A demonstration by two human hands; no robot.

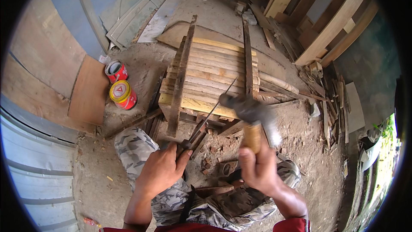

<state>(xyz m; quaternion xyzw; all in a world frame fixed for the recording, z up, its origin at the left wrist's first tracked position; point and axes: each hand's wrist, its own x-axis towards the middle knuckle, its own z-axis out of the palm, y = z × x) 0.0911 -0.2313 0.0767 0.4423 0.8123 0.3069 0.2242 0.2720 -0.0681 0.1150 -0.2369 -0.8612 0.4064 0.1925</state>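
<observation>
My left hand (164, 167) is closed around the dark handle of a long, thin, pointed metal tool (213, 108). Its shaft slants up and to the right, the tip showing in front of the wooden slats; its exact kind is unclear. In my right hand (260, 167) is a hammer (252, 137), gripped by its light wooden handle. Motion blurs the hammer's dark head, which is raised to the right of the thin tool, apart from it. Beyond both hands lies a stack of wooden slats (214, 68), with two dark wooden bars (182, 79) running lengthwise over it.
Two red paint cans (123, 95) stand on the left. Between my camouflage-clad legs lie wood scraps and a wooden handle with a hole (227, 168). Wood chips litter the ground. Timber (330, 21) leans at the right; panels (43, 43) line the left wall.
</observation>
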